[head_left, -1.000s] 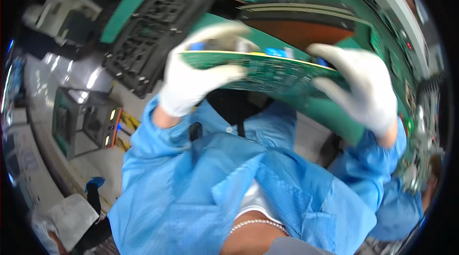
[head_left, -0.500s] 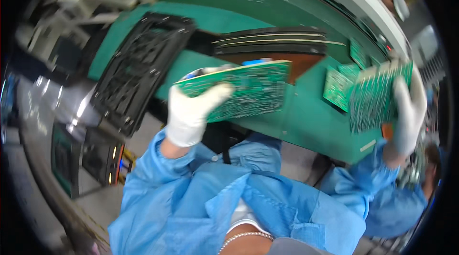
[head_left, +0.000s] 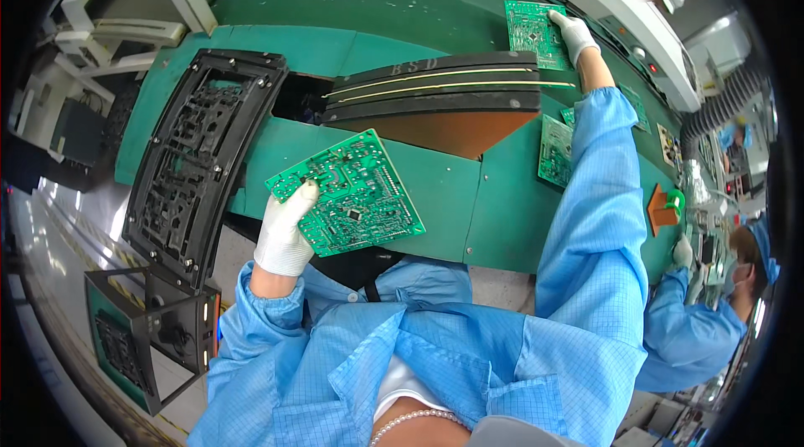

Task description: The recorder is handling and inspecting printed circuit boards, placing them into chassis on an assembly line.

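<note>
My left hand [head_left: 287, 229], in a white glove, grips a green circuit board [head_left: 360, 187] by its left edge, thumb on top. The board is tilted in front of my body, with a dark square chip and many solder points facing up. Stretched far forward, my gloved right hand [head_left: 576, 35] is closed on the edge of a second green board [head_left: 536, 32]. That board is over the green surface at the back right; whether it touches the surface I cannot tell.
A black slotted fixture frame [head_left: 201, 166] lies at the left of the green bench [head_left: 419, 145]. A long black block with yellow strips [head_left: 435, 88] stands mid-bench. More boards [head_left: 554, 149] lie beside my right sleeve. A co-worker [head_left: 691, 317] sits at the right.
My right hand has carried its board from the right side forward to the back of the bench. The left hand's board has turned, so its face now points up.
</note>
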`<state>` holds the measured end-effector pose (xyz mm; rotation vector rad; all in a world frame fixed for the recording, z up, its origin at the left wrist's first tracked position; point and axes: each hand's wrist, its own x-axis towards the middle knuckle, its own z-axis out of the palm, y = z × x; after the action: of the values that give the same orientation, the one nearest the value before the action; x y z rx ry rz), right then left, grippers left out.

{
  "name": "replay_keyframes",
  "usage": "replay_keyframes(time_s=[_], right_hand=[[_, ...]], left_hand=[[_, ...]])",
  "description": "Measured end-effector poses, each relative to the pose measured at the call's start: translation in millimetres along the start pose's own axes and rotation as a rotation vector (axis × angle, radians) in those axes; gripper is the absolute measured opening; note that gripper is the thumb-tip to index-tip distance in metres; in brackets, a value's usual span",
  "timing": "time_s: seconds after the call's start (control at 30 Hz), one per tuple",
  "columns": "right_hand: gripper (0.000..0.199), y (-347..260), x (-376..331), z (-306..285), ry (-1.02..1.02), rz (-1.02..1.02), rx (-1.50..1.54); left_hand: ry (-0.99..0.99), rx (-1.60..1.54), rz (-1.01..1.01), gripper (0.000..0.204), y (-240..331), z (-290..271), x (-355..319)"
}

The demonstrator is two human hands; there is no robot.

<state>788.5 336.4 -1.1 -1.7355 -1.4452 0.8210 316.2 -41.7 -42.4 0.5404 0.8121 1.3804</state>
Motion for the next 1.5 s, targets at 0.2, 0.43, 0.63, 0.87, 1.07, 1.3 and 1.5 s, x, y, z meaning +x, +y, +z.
replay_keyframes(time_s=[0.2,0.43,0.63,0.87,1.07,1.3,1.5], right_hand=[[0.088,47.6,71.6,4.8,0.221,-0.065,-0.336],[0.074,-23.1,-27.8,-7.9,-0.076,-0.239,-0.293],[0.050,-152.7,-271.4,-30.5,-0.307,-0.454,-0.160],[0.069,-167.3,-378.1,3.9,-0.232,-0.961,-0.538],[0.035,-157.1,-378.4,10.2,-0.550,-0.875,-0.469],[0.041,-152.5,-363.1,-67.3,-0.300,-0.438,-0.114],[0.035,-88.7,-266.9,-154.7,-0.054,-0.200,0.079]], left_hand=[[0.032,-0.009,-0.058,0.038,-5.4,-1.9,2.0],[0.061,-0.011,-0.028,0.042,-10.3,-1.3,3.5],[0.017,-0.090,0.042,0.047,-0.9,24.8,1.2],[-0.390,0.303,0.133,0.040,16.5,67.2,4.2],[-0.566,0.316,0.069,0.060,20.5,80.9,2.4],[-0.579,0.436,0.186,0.088,0.9,47.4,11.8],[-0.402,0.746,0.232,0.050,-19.8,1.5,19.3]])
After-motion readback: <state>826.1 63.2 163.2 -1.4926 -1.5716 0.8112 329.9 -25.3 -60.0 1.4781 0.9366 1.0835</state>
